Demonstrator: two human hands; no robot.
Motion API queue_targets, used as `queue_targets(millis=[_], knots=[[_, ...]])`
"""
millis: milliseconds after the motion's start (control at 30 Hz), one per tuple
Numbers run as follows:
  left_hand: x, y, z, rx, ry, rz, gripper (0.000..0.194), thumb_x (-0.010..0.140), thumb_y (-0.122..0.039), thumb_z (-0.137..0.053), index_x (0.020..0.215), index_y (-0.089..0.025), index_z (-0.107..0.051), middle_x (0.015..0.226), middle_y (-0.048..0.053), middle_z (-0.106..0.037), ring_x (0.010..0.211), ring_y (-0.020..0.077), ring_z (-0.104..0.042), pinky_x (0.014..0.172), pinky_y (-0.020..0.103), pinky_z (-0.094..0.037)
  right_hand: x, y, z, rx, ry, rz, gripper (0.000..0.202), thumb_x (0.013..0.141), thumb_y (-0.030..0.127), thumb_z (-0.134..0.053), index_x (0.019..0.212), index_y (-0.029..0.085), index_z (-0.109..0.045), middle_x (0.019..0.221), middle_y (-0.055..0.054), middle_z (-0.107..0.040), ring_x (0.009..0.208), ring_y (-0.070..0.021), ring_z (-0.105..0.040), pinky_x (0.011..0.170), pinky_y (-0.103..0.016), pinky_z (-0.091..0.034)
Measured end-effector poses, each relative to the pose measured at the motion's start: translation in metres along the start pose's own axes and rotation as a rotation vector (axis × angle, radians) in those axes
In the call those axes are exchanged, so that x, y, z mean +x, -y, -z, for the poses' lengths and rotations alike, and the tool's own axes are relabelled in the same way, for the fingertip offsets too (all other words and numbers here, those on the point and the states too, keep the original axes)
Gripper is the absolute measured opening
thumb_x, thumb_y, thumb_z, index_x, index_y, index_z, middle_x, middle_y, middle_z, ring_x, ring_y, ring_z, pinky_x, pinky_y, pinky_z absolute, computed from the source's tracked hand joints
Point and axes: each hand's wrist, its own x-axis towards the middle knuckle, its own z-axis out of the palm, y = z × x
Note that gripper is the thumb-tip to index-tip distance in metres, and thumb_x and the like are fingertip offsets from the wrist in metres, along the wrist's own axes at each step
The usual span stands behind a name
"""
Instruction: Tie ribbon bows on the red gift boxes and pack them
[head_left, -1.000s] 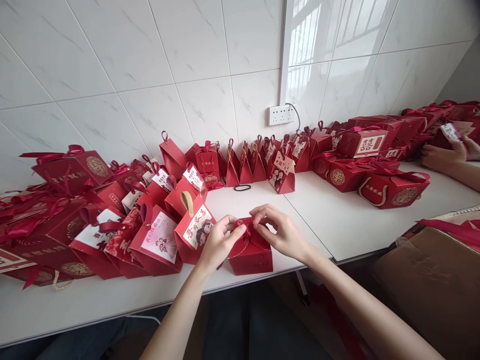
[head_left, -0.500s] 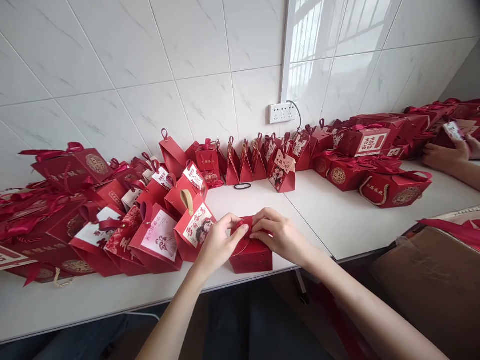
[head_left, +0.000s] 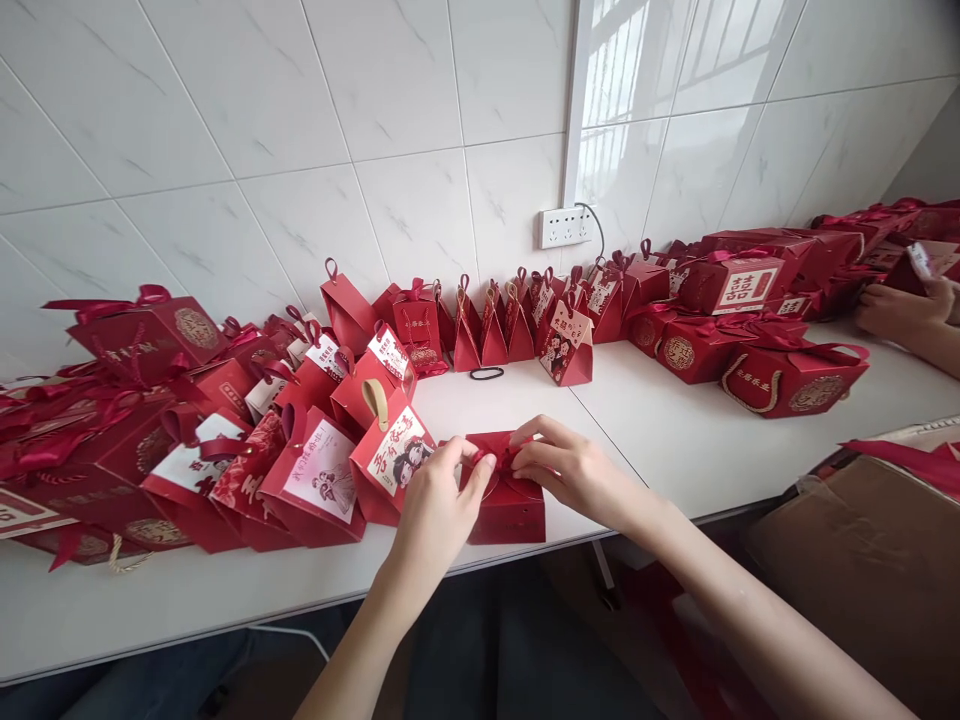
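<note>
A small red box (head_left: 508, 515) sits at the front edge of the white table, with a red ribbon (head_left: 501, 457) on its top. My left hand (head_left: 446, 490) is at the box's left side, its thumb and index finger pinched on the ribbon. From the right, my right hand (head_left: 566, 465) reaches over the box top, fingers bent and pressed together on the ribbon's other side. Just left of my left hand stands a red box with a cartoon couple label (head_left: 401, 455) and a gold loop.
Red gift boxes crowd the left (head_left: 150, 440) and the back right (head_left: 750, 290). A black ring (head_left: 486, 373) lies behind the box. Another person's hand (head_left: 907, 310) holds something at the far right. A brown bag (head_left: 862, 540) is at the lower right.
My hands have moved slightly apart, showing more of the ribbon and box top. The other person's hand at the far right has shifted a little.
</note>
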Motion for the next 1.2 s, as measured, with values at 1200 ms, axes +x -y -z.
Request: queue_targets(millis=[1200], knots=[[-0.019, 0.023, -0.026, -0.335, -0.180, 0.178, 0.022, 0.079, -0.040, -0.055, 0.071, -0.019, -0.052, 0.077, 0.001, -0.056, 0.078, 0.0165, -0.055, 0.076, 0.029, -0.046, 0.051, -0.001, -0.002, 0.050, 0.289, -0.268, 0.018, 0.083, 0.028, -0.061, 0.072, 0.016, -0.069, 0.104, -0.011, -0.064, 0.087, -0.0189, -0.064, 0.082, -0.031, -0.050]])
